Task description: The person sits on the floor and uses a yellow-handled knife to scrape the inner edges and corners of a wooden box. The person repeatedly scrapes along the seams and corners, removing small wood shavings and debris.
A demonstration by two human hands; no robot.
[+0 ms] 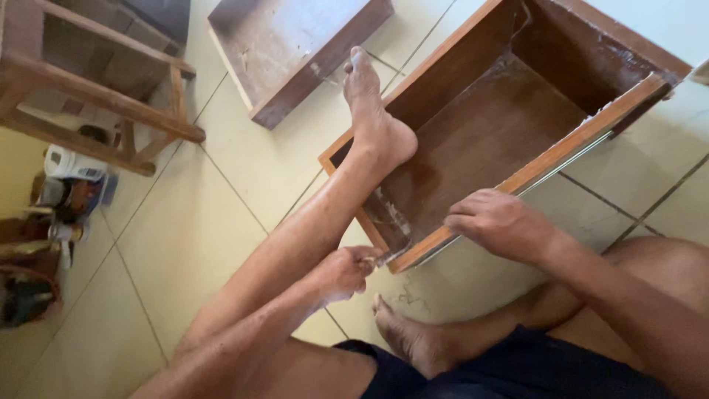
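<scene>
Seen from the head camera: a boxy brown wooden drawer [487, 140] of smooth laminated board, open face up on the pale glossy tiled floor [192, 244], long axis running from lower left to upper right. Left hand [343, 272] clenched at the drawer's near corner, gripping something too small to tell; right hand [498, 222] curled over the front rail just beside it. Beyond, a flat brown panel [295, 52] and a wooden stool [96, 89].
</scene>
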